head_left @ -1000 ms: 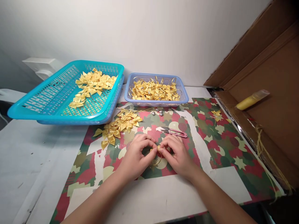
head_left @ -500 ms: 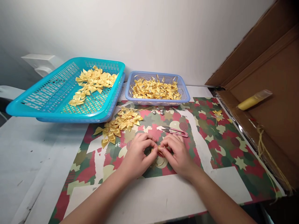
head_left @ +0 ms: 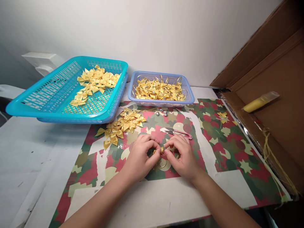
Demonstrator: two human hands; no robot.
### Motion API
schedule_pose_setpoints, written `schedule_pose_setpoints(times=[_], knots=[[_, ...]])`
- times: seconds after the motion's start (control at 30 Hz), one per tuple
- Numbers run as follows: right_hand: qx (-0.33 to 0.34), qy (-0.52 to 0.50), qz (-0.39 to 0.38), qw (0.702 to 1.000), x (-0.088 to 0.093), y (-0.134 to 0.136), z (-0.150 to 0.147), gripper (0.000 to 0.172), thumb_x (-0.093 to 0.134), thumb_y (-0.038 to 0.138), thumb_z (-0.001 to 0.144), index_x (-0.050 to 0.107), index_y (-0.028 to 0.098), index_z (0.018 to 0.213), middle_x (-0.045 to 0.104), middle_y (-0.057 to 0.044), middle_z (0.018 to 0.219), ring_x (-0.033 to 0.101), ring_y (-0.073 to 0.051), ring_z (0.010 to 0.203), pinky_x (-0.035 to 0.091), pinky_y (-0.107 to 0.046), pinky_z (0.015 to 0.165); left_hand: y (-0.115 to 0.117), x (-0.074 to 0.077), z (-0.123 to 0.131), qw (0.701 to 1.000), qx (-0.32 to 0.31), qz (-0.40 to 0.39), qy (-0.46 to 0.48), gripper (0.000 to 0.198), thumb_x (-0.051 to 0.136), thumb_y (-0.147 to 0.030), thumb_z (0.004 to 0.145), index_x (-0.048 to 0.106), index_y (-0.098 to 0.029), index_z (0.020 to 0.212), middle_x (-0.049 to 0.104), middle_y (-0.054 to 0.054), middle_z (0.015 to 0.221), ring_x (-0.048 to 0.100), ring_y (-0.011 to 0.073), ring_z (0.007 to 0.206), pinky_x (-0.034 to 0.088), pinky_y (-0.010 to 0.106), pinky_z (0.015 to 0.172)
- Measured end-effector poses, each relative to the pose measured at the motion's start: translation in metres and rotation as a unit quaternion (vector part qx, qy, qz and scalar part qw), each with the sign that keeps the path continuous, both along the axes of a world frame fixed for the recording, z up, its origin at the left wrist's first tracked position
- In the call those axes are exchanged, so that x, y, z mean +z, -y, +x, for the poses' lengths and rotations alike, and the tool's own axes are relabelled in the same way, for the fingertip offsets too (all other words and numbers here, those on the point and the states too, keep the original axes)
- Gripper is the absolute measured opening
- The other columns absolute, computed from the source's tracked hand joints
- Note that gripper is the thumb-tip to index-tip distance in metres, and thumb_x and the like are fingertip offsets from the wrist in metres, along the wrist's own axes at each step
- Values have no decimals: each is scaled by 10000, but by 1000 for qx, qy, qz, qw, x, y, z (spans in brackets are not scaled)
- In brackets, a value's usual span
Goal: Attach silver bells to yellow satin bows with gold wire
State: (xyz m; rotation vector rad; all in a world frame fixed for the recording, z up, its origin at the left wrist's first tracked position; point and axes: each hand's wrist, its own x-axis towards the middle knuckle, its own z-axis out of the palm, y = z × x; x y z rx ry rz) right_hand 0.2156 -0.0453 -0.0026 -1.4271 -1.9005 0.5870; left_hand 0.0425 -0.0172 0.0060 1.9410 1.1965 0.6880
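Observation:
My left hand [head_left: 143, 155] and my right hand [head_left: 181, 155] meet above the patterned sheet, each in a pinch. Between the fingertips shows a small gold bow [head_left: 162, 149], partly hidden by the fingers. Below it hangs a thin loop of gold wire [head_left: 162, 165]. Just beyond my right hand lies a pair of pink-handled thread snips [head_left: 179, 132]. Several loose yellow ribbon bows [head_left: 125, 123] are heaped past my left hand. A few silver bells [head_left: 165, 113] and straight gold wires [head_left: 144, 110] lie farther back.
A turquoise basket [head_left: 59, 115] with yellow bows stands at left, stacked on a blue one. A lilac basket [head_left: 161, 103] holds bows with wire loops. At right, a cardboard wall [head_left: 280, 69] carries a yellow-filled tube [head_left: 260, 102] and hanging yellow threads [head_left: 267, 142].
The fingertips of my hands have parted slightly, and more of the small gold bow shows between them. The view has shifted a little; the other things lie as before.

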Motion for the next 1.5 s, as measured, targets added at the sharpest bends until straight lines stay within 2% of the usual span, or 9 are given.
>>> schedule_pose_setpoints(times=[0.23,0.57,0.83,0.97,1.33,1.5], knots=[[-11,18,21,1000,0,0,-4,147,586,159,827,555,218,696,579,25,673,513,-161,698,334,-360,765,1,-1,0,1000,1,24,-4,157,534,-220,855,615,-204,722,640,56,939,550,231,944,449,382,812],[-14,7,20,1000,-1,0,-4,152,572,171,836,554,217,692,588,20,675,516,-161,690,351,-369,774,2,-1,1,997,19,77,-3,128,558,-206,825,623,-210,715,639,55,913,557,228,922,463,374,802],[-23,6,2,1000,1,-1,-3,84,593,154,785,575,220,737,574,25,676,515,-163,688,344,-372,759,4,-2,1,998,23,66,-10,133,547,-193,829,620,-205,719,647,55,931,552,227,925,466,375,799],[-18,19,-5,1000,0,0,-5,108,601,147,785,572,219,710,563,32,654,507,-157,684,347,-371,774,2,-2,1,998,22,61,-9,141,543,-199,830,616,-209,710,648,55,934,553,231,930,467,379,802],[-13,49,57,997,-2,0,-5,146,559,144,827,549,215,700,598,18,677,503,-161,687,322,-367,765,2,-1,2,998,18,57,-21,136,552,-206,821,617,-207,701,653,56,951,552,239,948,456,388,802],[-11,60,61,996,-2,-1,-5,143,541,140,834,548,212,710,600,13,692,501,-160,687,318,-363,759,2,-1,2,998,19,47,-26,148,551,-218,823,613,-201,689,653,59,951,547,247,951,455,398,797]])
